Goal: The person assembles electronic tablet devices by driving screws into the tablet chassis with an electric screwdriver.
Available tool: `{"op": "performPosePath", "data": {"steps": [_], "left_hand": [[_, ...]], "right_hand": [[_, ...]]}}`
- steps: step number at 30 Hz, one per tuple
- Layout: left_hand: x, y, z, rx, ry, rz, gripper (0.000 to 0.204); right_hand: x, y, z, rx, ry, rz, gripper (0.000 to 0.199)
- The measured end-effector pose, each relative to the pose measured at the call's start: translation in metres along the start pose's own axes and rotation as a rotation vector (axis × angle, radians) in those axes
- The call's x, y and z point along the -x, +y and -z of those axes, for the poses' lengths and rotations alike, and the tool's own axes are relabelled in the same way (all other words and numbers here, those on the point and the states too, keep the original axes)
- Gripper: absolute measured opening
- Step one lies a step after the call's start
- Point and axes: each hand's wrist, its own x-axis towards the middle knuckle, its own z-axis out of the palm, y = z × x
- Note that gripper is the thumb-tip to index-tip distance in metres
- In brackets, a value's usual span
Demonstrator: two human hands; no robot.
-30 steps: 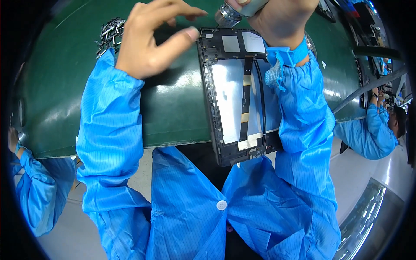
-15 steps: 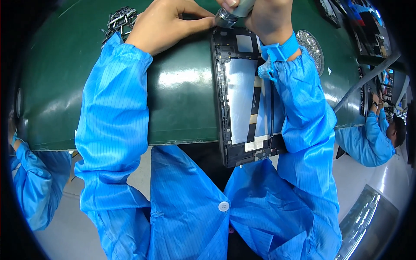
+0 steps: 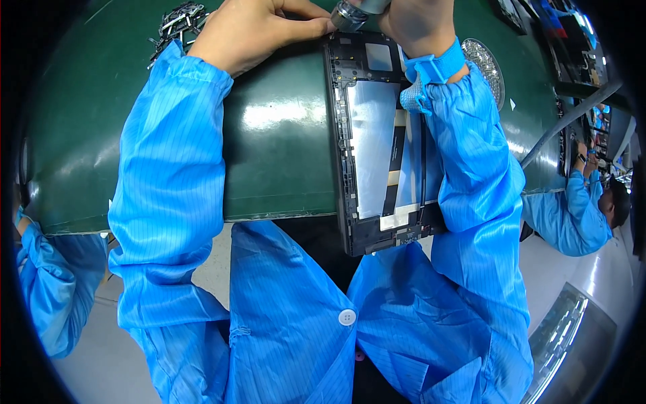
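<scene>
An opened tablet (image 3: 374, 151) with a black frame and silver inner plates lies on the green table, its near end jutting past the edge. Over its far left corner my right hand (image 3: 420, 27) grips an electric screwdriver (image 3: 351, 15) with a metallic nose and a grey body. The fingers around the tool are partly cut off by the upper rim. My left hand (image 3: 250, 30) reaches to the same corner, thumb and forefinger closing together beside the screwdriver's nose. Whatever lies between those fingertips is too small to tell. A light blue strap (image 3: 434, 67) circles my right wrist.
A heap of small black and silver parts (image 3: 178, 27) lies beyond my left sleeve. Right of my right wrist sits a round dish of small shiny pieces (image 3: 483, 71). A grey cable (image 3: 572, 121) crosses the table's right side. People in blue work at both sides.
The whole view has shifted slightly, with the tablet and hands appearing a little higher. Both hands stay at the tablet's far left corner; the screwdriver remains in my right hand.
</scene>
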Motion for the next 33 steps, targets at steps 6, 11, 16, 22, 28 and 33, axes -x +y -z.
{"op": "performPosePath", "data": {"steps": [6, 11, 16, 22, 28, 33], "left_hand": [[0.003, 0.001, 0.002, 0.008, 0.002, 0.014, 0.017], [0.003, -0.002, 0.001, 0.003, 0.010, -0.002, 0.017], [-0.001, -0.008, 0.001, 0.012, -0.015, -0.032, 0.016], [-0.010, -0.029, -0.005, -0.229, 0.026, 0.015, 0.025], [-0.008, -0.034, -0.004, -0.216, 0.046, 0.053, 0.026], [-0.001, -0.041, 0.002, -0.225, 0.050, 0.072, 0.023]], "right_hand": [[0.000, 0.003, -0.003, 0.003, 0.014, 0.022, 0.030], [0.000, 0.004, -0.004, 0.004, 0.005, 0.039, 0.030], [-0.006, 0.011, -0.006, -0.064, -0.024, 0.056, 0.020], [-0.009, 0.007, -0.005, -0.041, -0.080, 0.030, 0.016], [-0.010, 0.008, -0.010, -0.008, -0.056, 0.012, 0.019], [-0.008, 0.007, -0.023, -0.045, -0.051, -0.078, 0.022]]}}
